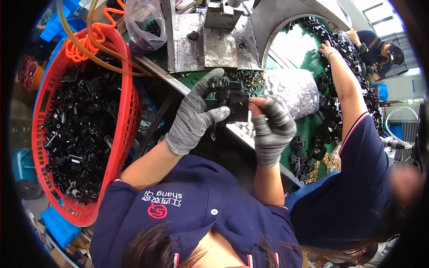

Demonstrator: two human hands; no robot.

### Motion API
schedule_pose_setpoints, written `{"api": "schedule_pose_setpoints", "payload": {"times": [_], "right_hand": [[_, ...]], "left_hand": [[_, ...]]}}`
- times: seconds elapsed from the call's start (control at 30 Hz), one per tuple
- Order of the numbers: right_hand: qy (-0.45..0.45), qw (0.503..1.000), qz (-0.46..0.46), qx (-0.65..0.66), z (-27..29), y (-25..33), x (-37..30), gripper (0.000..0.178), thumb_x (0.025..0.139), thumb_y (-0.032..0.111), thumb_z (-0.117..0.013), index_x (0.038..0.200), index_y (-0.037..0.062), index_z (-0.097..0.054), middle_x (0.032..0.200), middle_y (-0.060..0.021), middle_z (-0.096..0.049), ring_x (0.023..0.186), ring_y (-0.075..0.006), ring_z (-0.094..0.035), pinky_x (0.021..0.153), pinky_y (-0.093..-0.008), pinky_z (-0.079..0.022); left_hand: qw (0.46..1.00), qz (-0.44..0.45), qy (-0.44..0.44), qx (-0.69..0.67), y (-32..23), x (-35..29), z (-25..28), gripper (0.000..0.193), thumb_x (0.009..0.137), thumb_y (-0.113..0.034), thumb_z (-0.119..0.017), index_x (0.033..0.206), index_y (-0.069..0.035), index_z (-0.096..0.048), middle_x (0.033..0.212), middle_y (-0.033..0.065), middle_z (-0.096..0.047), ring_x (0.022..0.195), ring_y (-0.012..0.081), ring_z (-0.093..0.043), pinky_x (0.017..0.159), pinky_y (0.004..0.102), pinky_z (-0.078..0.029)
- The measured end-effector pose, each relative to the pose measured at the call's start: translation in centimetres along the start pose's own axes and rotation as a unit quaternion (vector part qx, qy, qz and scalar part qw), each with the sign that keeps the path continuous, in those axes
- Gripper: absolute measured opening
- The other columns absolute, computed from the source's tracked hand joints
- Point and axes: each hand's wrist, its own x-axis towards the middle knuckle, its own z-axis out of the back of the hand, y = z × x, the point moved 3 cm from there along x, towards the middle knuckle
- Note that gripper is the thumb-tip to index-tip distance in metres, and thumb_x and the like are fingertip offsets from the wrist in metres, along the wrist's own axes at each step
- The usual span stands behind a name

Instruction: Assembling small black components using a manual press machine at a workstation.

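Observation:
My left hand, in a grey knit glove, grips a black plastic part between thumb and fingers above the bench edge. The part looks blocky, with rounded ribs on top; its exact kind cannot be made out. At its right side is my right hand, also gloved in grey but with bare fingertips showing. Thumb and forefinger are pinched together against or close to the part, and anything between them is too small to see. Black rings and small brass-coloured pieces lie on the green bench just behind the part.
A red basket full of black parts stands at left, with an orange coiled hose above it. A metal fixture rises behind my hands. Right of it lies a clear plastic bag. A co-worker's arm reaches toward piled black parts.

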Motion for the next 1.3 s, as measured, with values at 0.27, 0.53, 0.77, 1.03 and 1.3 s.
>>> {"api": "schedule_pose_setpoints", "payload": {"times": [0.27, 0.53, 0.77, 1.03, 1.3], "right_hand": [[0.023, 0.999, 0.018, 0.039, -2.9, -1.1, -0.5, 0.031, 0.077, -0.002, -0.072, 0.106, 0.0079, -0.067, 0.106, -0.01, -0.063, 0.093, -0.0176, -0.062, 0.082, -0.0275, -0.05], [0.107, 0.841, -0.356, 0.395, -3.0, -1.8, -0.9, 0.044, 0.081, -0.004, -0.067, 0.124, 0.0027, -0.06, 0.115, -0.007, -0.062, 0.107, -0.0143, -0.057, 0.093, -0.0278, -0.047], [0.247, 0.845, -0.389, 0.27, -1.6, -2.6, -1.5, 0.046, 0.081, -0.001, -0.069, 0.126, 0.0022, -0.06, 0.109, -0.0061, -0.066, 0.099, -0.0129, -0.061, 0.09, -0.0267, -0.048], [0.274, 0.818, -0.438, 0.253, -1.1, -2.8, -0.8, 0.034, 0.084, 0.002, -0.07, 0.117, 0.0001, -0.064, 0.098, -0.0078, -0.068, 0.086, -0.0125, -0.063, 0.072, -0.0271, -0.053], [0.281, 0.853, -0.124, -0.421, 2.1, -10.9, 1.2, 0.025, 0.082, 0.009, -0.066, 0.106, 0.0054, -0.068, 0.102, -0.0159, -0.066, 0.088, -0.0328, -0.065, 0.081, -0.0396, -0.052]], "left_hand": [[0.992, -0.066, -0.087, 0.067, -1.1, -1.1, -0.6, 0.068, 0.078, 0.009, -0.067, 0.139, -0.009, -0.042, 0.13, 0.0063, -0.05, 0.117, 0.0158, -0.053, 0.097, 0.0291, -0.047], [0.972, -0.146, -0.091, 0.158, 0.2, -0.9, -0.2, 0.065, 0.078, 0.007, -0.068, 0.136, -0.008, -0.043, 0.127, 0.0081, -0.052, 0.115, 0.016, -0.054, 0.095, 0.0298, -0.048], [0.967, -0.055, 0.018, 0.247, -2.6, -1.7, 1.8, 0.072, 0.077, -0.003, -0.075, 0.14, -0.01, -0.042, 0.117, 0.0079, -0.06, 0.108, 0.018, -0.058, 0.094, 0.0315, -0.048], [0.967, 0.046, 0.148, 0.203, -0.4, -2.0, 3.5, 0.077, 0.078, -0.012, -0.078, 0.145, -0.011, -0.039, 0.109, 0.0081, -0.064, 0.095, 0.0198, -0.065, 0.079, 0.0301, -0.055], [0.99, 0.141, -0.017, 0.017, 1.3, -0.5, 3.3, 0.067, 0.081, -0.009, -0.074, 0.14, -0.009, -0.043, 0.119, 0.0136, -0.06, 0.098, 0.0219, -0.066, 0.067, 0.0273, -0.061]]}}
